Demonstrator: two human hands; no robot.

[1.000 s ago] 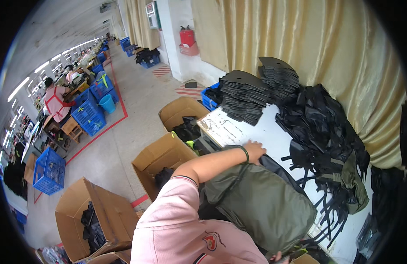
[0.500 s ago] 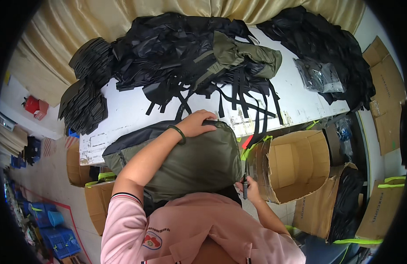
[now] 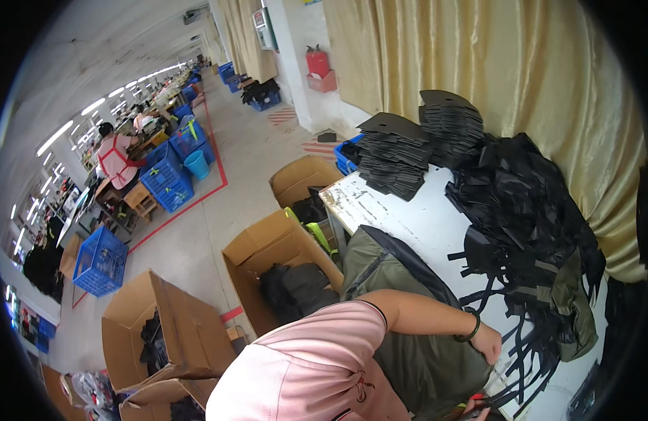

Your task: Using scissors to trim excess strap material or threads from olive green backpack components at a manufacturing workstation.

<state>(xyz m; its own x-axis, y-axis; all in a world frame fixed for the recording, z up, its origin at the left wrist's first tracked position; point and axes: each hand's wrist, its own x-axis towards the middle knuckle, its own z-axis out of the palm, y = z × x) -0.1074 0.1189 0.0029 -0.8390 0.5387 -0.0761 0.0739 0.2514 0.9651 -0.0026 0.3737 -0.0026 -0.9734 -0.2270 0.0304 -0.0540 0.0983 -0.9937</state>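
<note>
An olive-green and black fabric bag lies across the front of me, partly on the white table. My left hand, with a dark green bangle at the wrist, is closed on the bag's far right edge. Its fingertips are partly hidden. Only a sliver of my right hand shows at the lower edge of the picture, next to a small red piece and black straps. What it holds is cut off from view.
Stacks of black curved panels, a heap of black fabric pieces and an olive piece lie on the table. Cardboard boxes with black pieces stand at left. Beyond are blue crates, a red-marked floor line and a person working.
The view has swung far to the left, bringing the aisle and boxes into sight. My left hand stays on the bag's edge. The right hand, earlier holding a dark slim tool, is now almost out of frame.
</note>
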